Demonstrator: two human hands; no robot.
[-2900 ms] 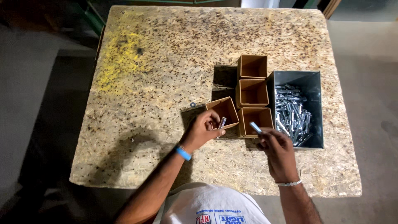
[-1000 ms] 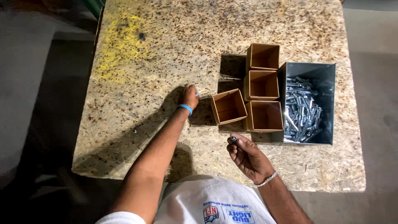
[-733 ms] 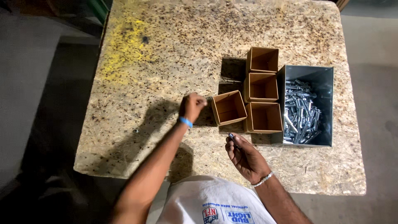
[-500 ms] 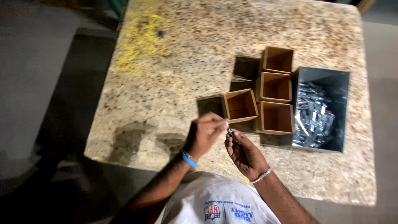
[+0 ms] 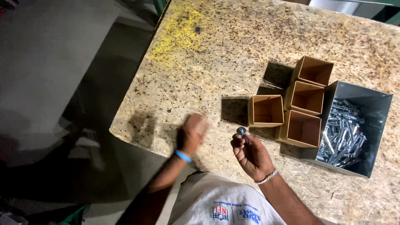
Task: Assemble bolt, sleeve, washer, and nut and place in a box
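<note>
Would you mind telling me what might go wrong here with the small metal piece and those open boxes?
The metal piece sits only at the right hand's fingertips, so it might slip and roll off the table edge. The left hand is blurred mid-motion near the nearest cardboard box, which it might knock.

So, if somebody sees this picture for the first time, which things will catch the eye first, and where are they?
Probably the grey metal bin at the table's right edge, full of shiny bolts, with four open brown cardboard boxes clustered on its left. Next, the right hand in front of the boxes, holding up a small round metal piece in its fingertips. The left hand, blurred, is near the wooden table edge, which has a yellow paint patch at its far left.
</note>
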